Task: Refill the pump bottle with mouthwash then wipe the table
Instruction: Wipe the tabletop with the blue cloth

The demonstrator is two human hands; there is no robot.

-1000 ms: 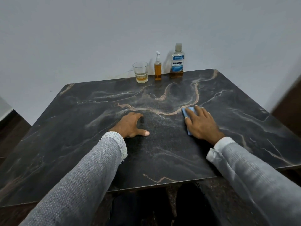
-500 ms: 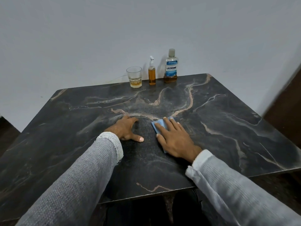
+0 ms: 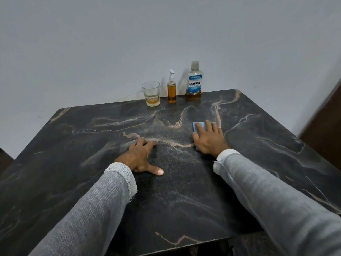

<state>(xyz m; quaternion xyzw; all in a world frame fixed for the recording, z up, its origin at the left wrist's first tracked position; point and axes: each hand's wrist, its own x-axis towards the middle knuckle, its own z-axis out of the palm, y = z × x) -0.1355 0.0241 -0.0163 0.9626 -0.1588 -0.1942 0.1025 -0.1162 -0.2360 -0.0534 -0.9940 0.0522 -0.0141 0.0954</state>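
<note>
Table (image 3: pixel 184 200): dark marble-patterned top with pale orange veins, its far edge against a plain light wall.
Cloth (image 3: pixel 199 125): small blue cloth lying flat on the table, right of the middle, mostly hidden under the right hand; one corner shows beyond the fingertips.
Right hand (image 3: pixel 209 139): palm down on the cloth, fingers straight and slightly spread, pressing it to the table.
Left hand (image 3: pixel 139 156): flat on the bare table near the middle, fingers stretched forward, thumb out wide to the side, holding nothing.
Pump bottle (image 3: pixel 171 90): upright at the far edge, filled with amber liquid almost to the neck, white pump on top.
Mouthwash bottle (image 3: pixel 194 82): upright just right of the pump bottle, cap on, a little amber liquid at the bottom.
Glass (image 3: pixel 151 94): just left of the pump bottle at the far edge, a shallow layer of amber liquid inside.
Sleeves: grey knit on both forearms.
</note>
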